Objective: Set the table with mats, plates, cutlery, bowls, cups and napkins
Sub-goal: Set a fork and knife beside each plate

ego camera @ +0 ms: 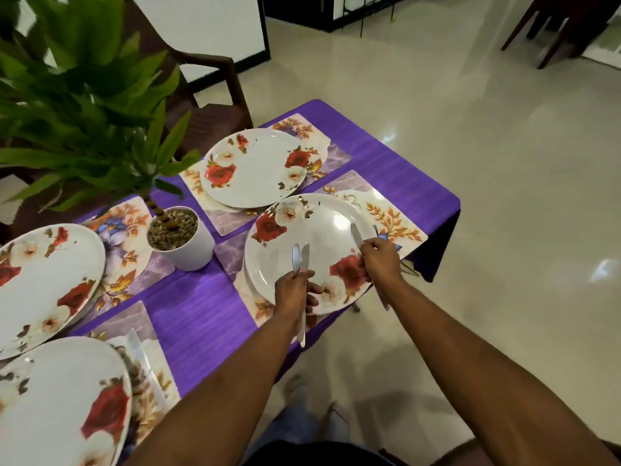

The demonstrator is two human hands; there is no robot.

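Observation:
A purple-clothed table [201,317] carries floral mats, each under a white plate with red roses. The nearest right plate [322,230] lies on its mat [393,216] at the table's right end. My left hand [294,290] grips a bundle of steel cutlery [301,258] over that plate's near rim, blades pointing away, handles hanging below. My right hand [379,260] holds a single knife [356,235] over the plate's right side, its handle trailing down past the table edge. Another plate [258,169] sits behind, and two more plates [47,274] [60,401] lie at the left.
A white pot [188,243] with a green plant [84,95] stands mid-table. A dark wooden chair [215,95] stands behind the table. Glossy tiled floor [470,163] spreads to the right, with another chair's legs [554,35] far off.

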